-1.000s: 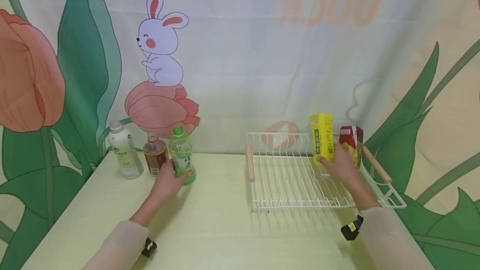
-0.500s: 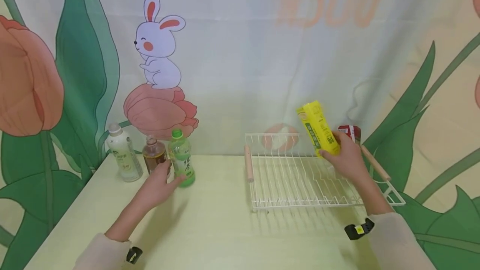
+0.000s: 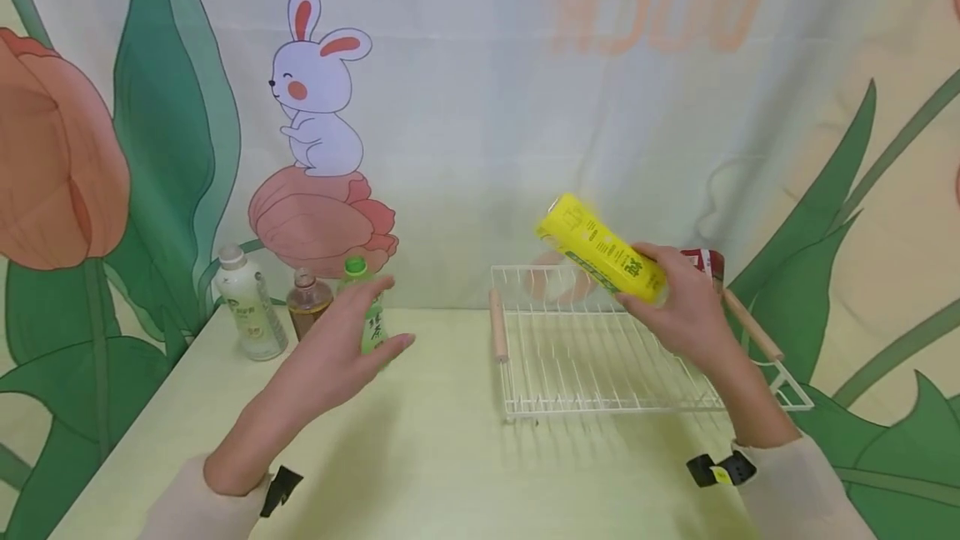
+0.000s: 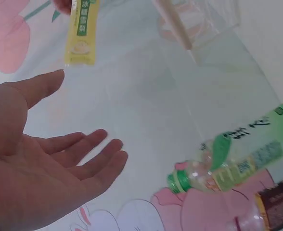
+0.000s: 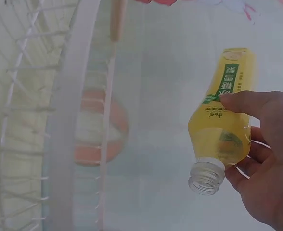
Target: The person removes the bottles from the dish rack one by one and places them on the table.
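Note:
My right hand (image 3: 690,307) grips a yellow drink bottle (image 3: 600,252), tilted and held above the white wire rack (image 3: 498,325). In the right wrist view the clear threaded neck (image 5: 206,176) has no cap on it. Thumb and fingers spread apart, my left hand (image 3: 322,365) holds nothing and hovers in front of a green tea bottle (image 3: 375,323). The left wrist view shows a gap between that hand and the green-capped bottle (image 4: 252,149). Beside it stand a brown drink bottle (image 3: 306,307) and a pale bottle with a grey cap (image 3: 251,307).
A red package (image 3: 705,263) is at the rack's far right, partly behind my right hand. The rack has wooden handles on its sides, the right handle (image 3: 752,325) among them. A printed curtain (image 3: 465,148) hangs behind the pale table (image 3: 442,457).
My right hand has lifted the yellow bottle off the rack and tilted it leftward. The left hand has come away from the bottles, its fingers spreading; the bottles stay standing.

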### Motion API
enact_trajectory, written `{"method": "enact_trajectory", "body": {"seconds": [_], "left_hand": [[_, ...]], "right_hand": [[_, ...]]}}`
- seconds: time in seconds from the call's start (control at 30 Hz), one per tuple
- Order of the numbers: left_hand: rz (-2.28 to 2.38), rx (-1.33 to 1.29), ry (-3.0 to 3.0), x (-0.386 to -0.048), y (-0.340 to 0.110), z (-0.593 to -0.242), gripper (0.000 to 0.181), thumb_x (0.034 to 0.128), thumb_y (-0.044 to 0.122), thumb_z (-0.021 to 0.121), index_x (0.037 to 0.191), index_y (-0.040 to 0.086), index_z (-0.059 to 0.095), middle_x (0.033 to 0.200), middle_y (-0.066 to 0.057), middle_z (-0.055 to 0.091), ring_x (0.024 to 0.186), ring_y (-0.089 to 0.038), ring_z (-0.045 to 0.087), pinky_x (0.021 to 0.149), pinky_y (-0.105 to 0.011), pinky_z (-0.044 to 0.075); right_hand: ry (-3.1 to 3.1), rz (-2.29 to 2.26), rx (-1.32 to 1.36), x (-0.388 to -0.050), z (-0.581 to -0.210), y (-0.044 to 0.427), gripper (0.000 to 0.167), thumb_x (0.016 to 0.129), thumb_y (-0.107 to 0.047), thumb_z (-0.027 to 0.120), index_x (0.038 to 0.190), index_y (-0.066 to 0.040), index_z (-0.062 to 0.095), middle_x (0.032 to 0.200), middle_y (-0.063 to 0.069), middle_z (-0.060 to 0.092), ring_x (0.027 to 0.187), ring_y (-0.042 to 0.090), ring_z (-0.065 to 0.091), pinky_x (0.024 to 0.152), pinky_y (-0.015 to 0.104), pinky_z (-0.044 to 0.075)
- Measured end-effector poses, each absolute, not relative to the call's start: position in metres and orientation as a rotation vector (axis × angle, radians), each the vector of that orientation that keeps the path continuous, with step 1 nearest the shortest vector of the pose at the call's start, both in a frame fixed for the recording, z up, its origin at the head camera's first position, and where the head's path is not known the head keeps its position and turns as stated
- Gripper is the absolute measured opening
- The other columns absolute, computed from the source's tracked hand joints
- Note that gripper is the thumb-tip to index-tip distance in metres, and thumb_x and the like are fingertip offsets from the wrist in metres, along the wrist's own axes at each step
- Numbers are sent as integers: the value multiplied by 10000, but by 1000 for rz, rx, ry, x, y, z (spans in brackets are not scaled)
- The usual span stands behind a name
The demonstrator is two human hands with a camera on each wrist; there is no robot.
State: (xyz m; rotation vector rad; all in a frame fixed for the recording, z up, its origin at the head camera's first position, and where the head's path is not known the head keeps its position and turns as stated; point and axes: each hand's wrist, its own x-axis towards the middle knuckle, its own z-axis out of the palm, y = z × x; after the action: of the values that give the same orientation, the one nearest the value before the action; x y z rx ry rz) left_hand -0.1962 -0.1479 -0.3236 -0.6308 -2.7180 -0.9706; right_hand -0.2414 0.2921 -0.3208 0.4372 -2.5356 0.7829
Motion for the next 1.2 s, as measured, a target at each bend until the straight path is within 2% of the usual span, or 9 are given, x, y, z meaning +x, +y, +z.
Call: {"method": "enact_trajectory", "body": {"seconds": [0.13, 0.33, 0.53, 0.87, 1.07, 1.2], "left_hand": [[-849, -727, -2603, -200, -130, -316, 816, 955, 329, 818, 1597, 55, 397, 1601, -125, 466, 1481, -342, 429, 1171, -559, 424], [-648, -896, -2382, -210, -102, -308, 819, 895, 316, 878, 1550, 39, 472, 1522, -115, 533, 1400, -301, 512, 1156, -453, 463], [-559, -1033, -2265, -213, -78, -306, 841, 829, 308, 934, 1518, 50, 529, 1497, -75, 558, 1379, -270, 522, 1154, -429, 460], [-519, -1136, -2291, -215, -63, -321, 782, 808, 328, 949, 1459, 76, 596, 1407, -65, 609, 1303, -270, 563, 1085, -486, 489], [-505, -1178, -2317, -213, -60, -326, 634, 820, 236, 932, 1360, 69, 645, 1292, -31, 636, 1169, -214, 593, 986, -357, 552], [-516, -1190, -2325, -213, -59, -330, 585, 832, 208, 917, 1334, 65, 654, 1272, -23, 636, 1135, -197, 593, 951, -304, 564]], "right_hand": [[-2523, 735, 529, -232, -314, 275, 701, 875, -97, 878, 1482, -39, 533, 1415, 171, 598, 1184, 361, 593, 902, 585, 596], [-2527, 653, 674, -219, -313, 253, 680, 867, -87, 880, 1466, -46, 560, 1404, 149, 608, 1208, 335, 576, 910, 529, 615], [-2570, 599, 758, -206, -318, 235, 662, 850, -108, 900, 1432, -60, 588, 1405, 132, 605, 1196, 319, 598, 866, 460, 638], [-2550, 496, 934, -189, -316, 210, 686, 805, -165, 951, 1401, -78, 621, 1321, 52, 634, 1140, 225, 615, 909, 379, 615], [-2480, 390, 1012, -180, -311, 197, 694, 778, -160, 967, 1380, -68, 635, 1301, 49, 649, 1175, 233, 603, 938, 378, 605], [-2468, 370, 1023, -179, -313, 194, 670, 783, -142, 959, 1367, -64, 639, 1301, 45, 652, 1187, 240, 596, 954, 392, 597]]}}
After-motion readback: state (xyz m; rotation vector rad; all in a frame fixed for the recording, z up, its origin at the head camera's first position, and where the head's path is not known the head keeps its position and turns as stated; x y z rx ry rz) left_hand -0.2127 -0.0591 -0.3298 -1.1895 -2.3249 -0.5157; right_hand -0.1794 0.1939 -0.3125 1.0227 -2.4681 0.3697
